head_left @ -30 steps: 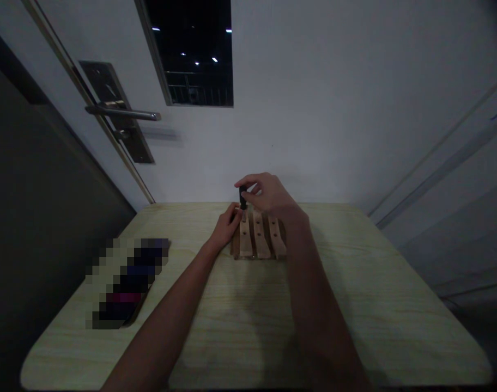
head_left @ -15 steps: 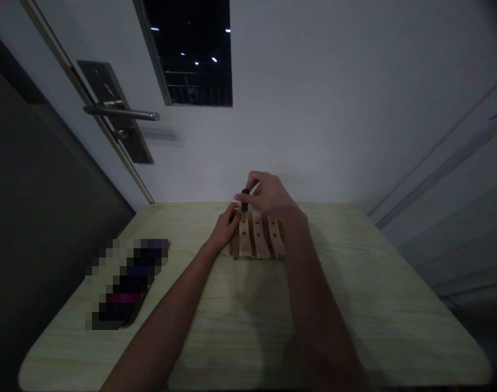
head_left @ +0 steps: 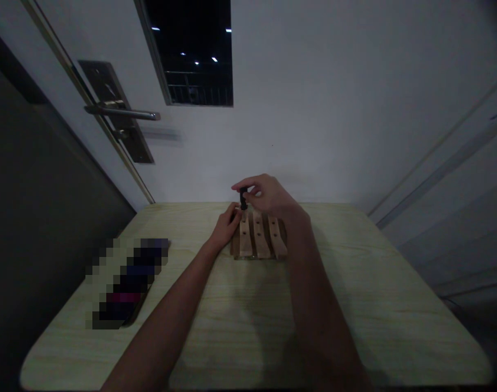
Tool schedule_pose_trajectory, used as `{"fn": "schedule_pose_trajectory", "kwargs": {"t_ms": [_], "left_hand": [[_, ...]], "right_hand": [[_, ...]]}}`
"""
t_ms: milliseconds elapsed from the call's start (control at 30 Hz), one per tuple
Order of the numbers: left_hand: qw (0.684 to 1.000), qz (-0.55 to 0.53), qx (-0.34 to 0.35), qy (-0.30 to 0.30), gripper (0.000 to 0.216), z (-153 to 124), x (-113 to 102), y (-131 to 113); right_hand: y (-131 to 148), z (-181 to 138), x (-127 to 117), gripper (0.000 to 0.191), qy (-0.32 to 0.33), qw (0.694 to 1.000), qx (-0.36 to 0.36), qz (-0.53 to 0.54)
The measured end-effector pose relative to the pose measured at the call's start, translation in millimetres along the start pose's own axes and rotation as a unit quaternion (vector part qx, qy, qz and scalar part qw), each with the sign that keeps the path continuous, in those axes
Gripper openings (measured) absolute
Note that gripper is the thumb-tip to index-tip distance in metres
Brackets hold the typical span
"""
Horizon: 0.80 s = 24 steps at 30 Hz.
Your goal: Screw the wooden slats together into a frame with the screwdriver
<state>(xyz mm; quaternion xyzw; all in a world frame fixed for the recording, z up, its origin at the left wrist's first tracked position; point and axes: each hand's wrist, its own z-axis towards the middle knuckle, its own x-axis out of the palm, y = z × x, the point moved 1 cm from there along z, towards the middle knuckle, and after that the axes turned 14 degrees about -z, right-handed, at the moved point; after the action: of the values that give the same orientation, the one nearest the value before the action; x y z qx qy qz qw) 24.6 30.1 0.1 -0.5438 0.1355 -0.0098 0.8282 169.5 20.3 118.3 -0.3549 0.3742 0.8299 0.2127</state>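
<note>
A wooden rack (head_left: pixel 235 246) lies on the table, with three pale, flared wooden strips side by side on it, each with dark holes. The left strip (head_left: pixel 245 247) is under a small black-handled screwdriver (head_left: pixel 243 199), which stands nearly upright with its shaft pointing down at the strip's far hole. My right hand (head_left: pixel 268 196) pinches the screwdriver's handle from the right, one finger stretched out near its top. My left hand (head_left: pixel 224 226) is closed at the far left side of the rack, thumb and fingers around the left strip's edge by the shaft. The screwdriver's tip is too small to make out.
A phone-like dark object (head_left: pixel 140 291), partly pixelated, lies on the left of the pale wooden table (head_left: pixel 232 332). Behind the table's far edge stands a white door (head_left: pixel 314 109) with a metal handle (head_left: pixel 126 113) and a dark window (head_left: pixel 195 49).
My right hand's fingers have shifted on the screwdriver's handle, with one finger now stretched further left over its top. My left hand and the rack stay in place.
</note>
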Motion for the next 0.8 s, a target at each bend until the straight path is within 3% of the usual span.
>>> {"fn": "schedule_pose_trajectory", "kwargs": {"t_ms": [200,533,800], "left_hand": [[1.000,0.004,0.009,-0.004,0.032,-0.9,0.0,-2.3],[1.000,0.000,0.009,-0.009,0.031,-0.8,0.1,0.9],[1.000,-0.005,0.007,0.002,0.031,-0.4,0.2,-1.6]], "right_hand": [[4.2,1.5,-4.9,0.022,0.006,1.000,0.025,-0.006],[-1.8,3.4,0.5,0.007,-0.040,0.998,0.022,-0.052],[1.8,1.0,-1.3,0.023,-0.004,0.999,0.024,-0.033]]}}
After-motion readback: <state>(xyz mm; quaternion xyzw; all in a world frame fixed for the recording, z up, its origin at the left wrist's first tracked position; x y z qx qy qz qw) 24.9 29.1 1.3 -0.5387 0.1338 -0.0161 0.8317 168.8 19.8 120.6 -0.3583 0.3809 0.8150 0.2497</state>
